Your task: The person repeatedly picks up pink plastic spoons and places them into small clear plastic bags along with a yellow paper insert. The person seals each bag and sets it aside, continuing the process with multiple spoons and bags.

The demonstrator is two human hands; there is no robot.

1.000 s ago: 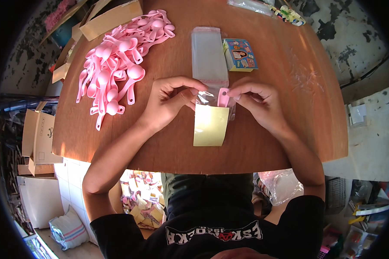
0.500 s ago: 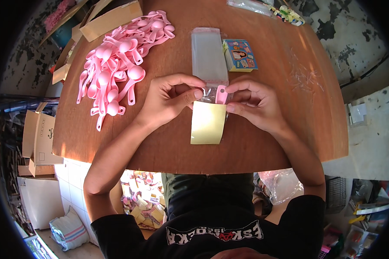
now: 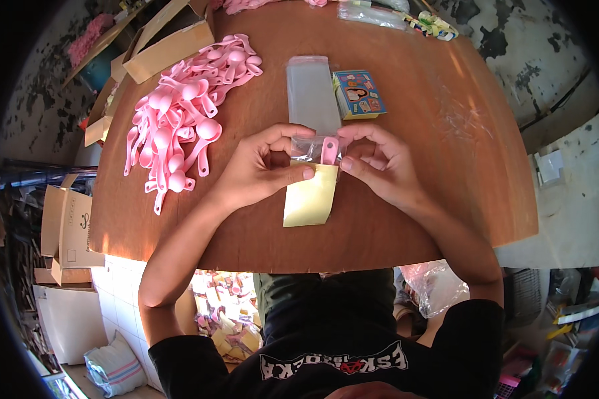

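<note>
Over the near middle of the table, a small clear plastic bag [image 3: 304,147] is stretched between my two hands. In it are a yellow card [image 3: 309,199] and a pink spoon [image 3: 329,151], of which only the holed handle end shows above the card. My left hand [image 3: 256,163] pinches the bag's left side, its thumb lying on the card's upper edge. At the right side, beside the spoon handle, my right hand [image 3: 382,163] grips the bag between thumb and fingers. Just beyond my hands lies a stack of clear bags [image 3: 310,100], with a stack of printed blue cards [image 3: 360,93] to its right.
A heap of pink spoons [image 3: 173,126] covers the left of the table [image 3: 419,226]. Cardboard boxes [image 3: 169,53] stand at the far left. Thin clear plastic strips [image 3: 464,120] lie at the right. Below the table's near edge is a pile of filled packets [image 3: 226,306].
My left thumb has come down from the bag's mouth onto the top of the yellow card. The view has shifted slightly. Both hands still hold the bag.
</note>
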